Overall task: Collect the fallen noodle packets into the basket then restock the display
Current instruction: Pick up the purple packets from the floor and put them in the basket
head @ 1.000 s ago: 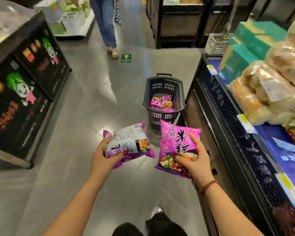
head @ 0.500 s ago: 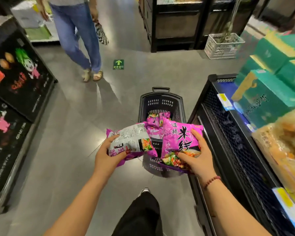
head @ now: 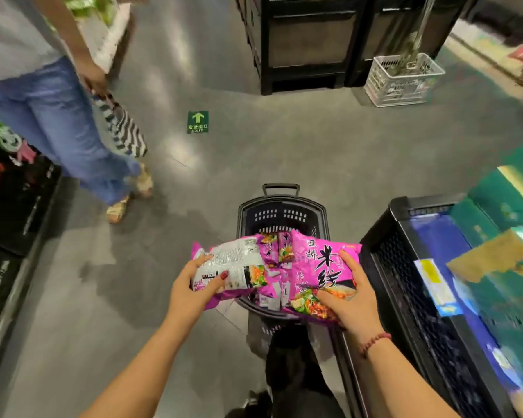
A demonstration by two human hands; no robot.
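Closest to me, the person's left hand (head: 191,285) grips a pink plastic noodle packet turned to its white printed back (head: 236,267), and the right hand (head: 352,300) clasps a second pink noodle packet with bold black characters (head: 320,267). Both are held side by side just over the black plastic shopping basket (head: 281,211) on the grey floor, where more pink packets (head: 277,251) lie inside. Just right of the basket stands the black mesh-fronted display shelf (head: 405,267) bearing green cartons (head: 511,200); farther off are a passer-by in blue jeans (head: 58,122) at the left, a green arrow floor sticker (head: 197,122) and a white plastic crate (head: 402,79).
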